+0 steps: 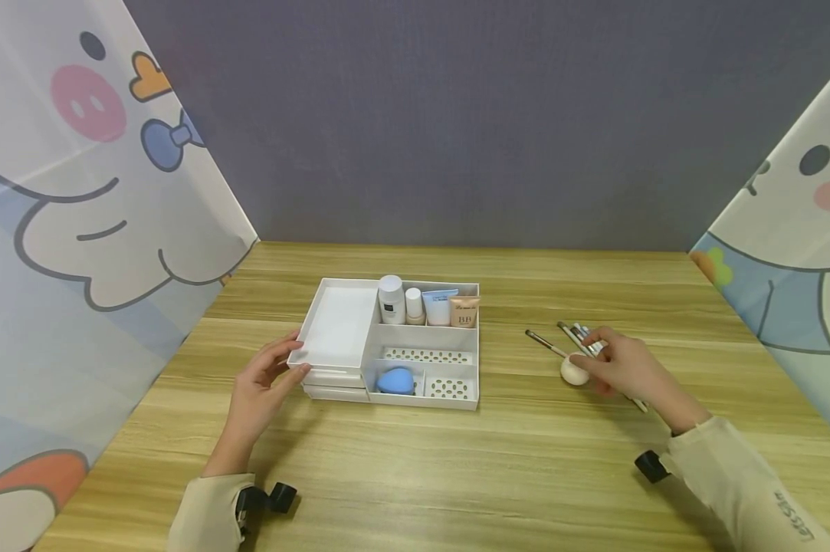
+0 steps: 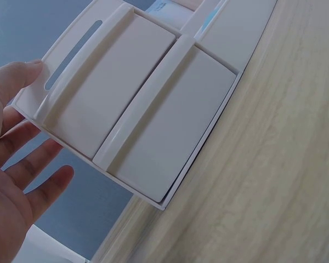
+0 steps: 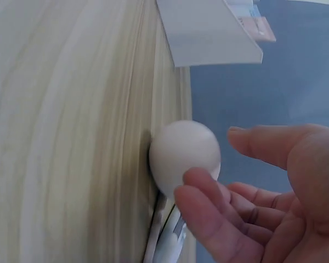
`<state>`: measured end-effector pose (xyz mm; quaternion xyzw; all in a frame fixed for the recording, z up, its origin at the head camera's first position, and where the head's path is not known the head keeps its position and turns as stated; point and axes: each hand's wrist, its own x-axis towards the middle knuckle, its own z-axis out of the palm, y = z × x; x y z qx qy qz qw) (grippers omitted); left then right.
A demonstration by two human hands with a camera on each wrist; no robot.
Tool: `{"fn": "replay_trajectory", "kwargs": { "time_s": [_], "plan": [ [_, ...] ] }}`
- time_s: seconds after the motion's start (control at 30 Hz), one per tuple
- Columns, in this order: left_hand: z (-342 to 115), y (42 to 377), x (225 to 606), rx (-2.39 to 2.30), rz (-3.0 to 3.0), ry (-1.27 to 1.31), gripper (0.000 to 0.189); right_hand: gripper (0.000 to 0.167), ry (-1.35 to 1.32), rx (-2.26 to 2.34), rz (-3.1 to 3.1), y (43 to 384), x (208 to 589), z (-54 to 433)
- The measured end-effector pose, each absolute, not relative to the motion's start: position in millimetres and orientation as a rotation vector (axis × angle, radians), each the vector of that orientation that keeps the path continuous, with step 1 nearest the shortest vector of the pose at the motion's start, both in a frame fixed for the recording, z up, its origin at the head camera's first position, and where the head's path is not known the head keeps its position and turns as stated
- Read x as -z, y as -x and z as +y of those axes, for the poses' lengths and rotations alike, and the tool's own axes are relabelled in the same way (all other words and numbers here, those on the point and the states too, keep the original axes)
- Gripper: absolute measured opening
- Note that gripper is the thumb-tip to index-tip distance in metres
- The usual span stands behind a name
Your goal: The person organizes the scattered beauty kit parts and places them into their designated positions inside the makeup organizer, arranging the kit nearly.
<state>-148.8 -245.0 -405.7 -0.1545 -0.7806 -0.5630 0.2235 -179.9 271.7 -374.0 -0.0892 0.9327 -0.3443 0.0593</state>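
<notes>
A white makeup organizer [image 1: 332, 322] stands on the table, with two drawers [image 2: 112, 82] at its front left. My left hand [image 1: 261, 391] holds its front left corner, the thumb by the slotted front rim and the fingers along the side. A blue makeup sponge [image 1: 395, 381] lies in a front compartment. At the right, my right hand [image 1: 620, 368] is at a white, rounded makeup sponge [image 3: 181, 153], fingertips right at it and the thumb apart. Several makeup brushes [image 1: 542, 340] lie around and beneath that hand, partly hidden by it.
In the organizer's back compartment stand a white bottle [image 1: 391, 300], a smaller white-capped bottle [image 1: 415, 308], a blue-and-white tube [image 1: 438, 308] and a beige BB tube [image 1: 464, 313]. A grey panel [image 1: 470, 123] rises behind the wooden table [image 1: 456, 475], with cartoon-printed sheets [image 1: 132, 199] at both sides.
</notes>
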Motion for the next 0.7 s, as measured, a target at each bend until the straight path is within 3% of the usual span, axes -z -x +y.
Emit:
{"fn": "replay_trajectory", "kwargs": {
  "time_s": [0.27, 0.7],
  "plan": [
    [-245, 149, 405, 1.555, -2.153, 0.429, 0.035, 0.054, 0.165, 1.085, 2.692, 183, 381, 276],
    [-245, 149, 406, 1.566, -2.148, 0.436, 0.034, 0.045, 0.277, 1.084, 2.775, 190, 385, 267]
  ]
}}
